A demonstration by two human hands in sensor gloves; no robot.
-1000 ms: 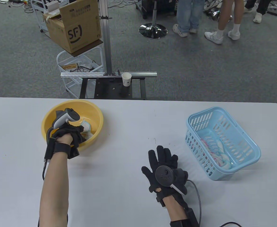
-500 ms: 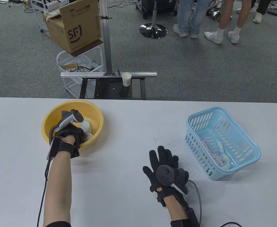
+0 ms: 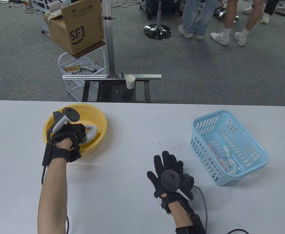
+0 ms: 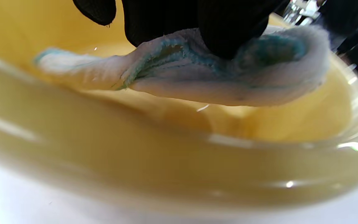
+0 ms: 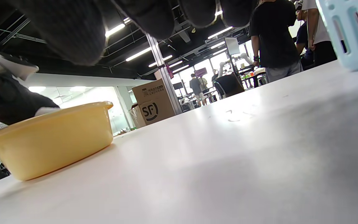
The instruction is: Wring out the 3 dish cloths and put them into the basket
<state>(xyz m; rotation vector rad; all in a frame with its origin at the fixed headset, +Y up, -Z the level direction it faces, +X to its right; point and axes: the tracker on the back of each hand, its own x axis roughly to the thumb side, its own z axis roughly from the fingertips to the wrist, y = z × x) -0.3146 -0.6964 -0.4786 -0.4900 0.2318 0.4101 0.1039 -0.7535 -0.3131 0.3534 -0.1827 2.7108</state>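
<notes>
My left hand (image 3: 78, 132) reaches into the yellow basin (image 3: 102, 121) and grips a wet white dish cloth with a teal edge (image 3: 91, 131). In the left wrist view the cloth (image 4: 216, 84) hangs bunched under my curled black fingers (image 4: 228, 28), just above the basin's inside (image 4: 328, 118). My right hand (image 3: 166, 163) lies flat on the table, fingers spread, holding nothing, left of the light blue basket (image 3: 252, 168). Crumpled pink and white cloths (image 3: 221, 152) lie in the basket. The right wrist view shows the basin (image 5: 57, 140) and a corner of the basket (image 5: 350, 34).
The white table (image 3: 137, 136) runs between basin and basket. Beyond its far edge stand a metal frame with a paper cup (image 3: 130, 81), a cardboard box (image 3: 76, 26) on a cart, and people's legs (image 3: 193, 17).
My left hand has turned and shifted slightly toward the far side inside the basin, with the cloth bunched tighter in its grip. The right hand has stayed put.
</notes>
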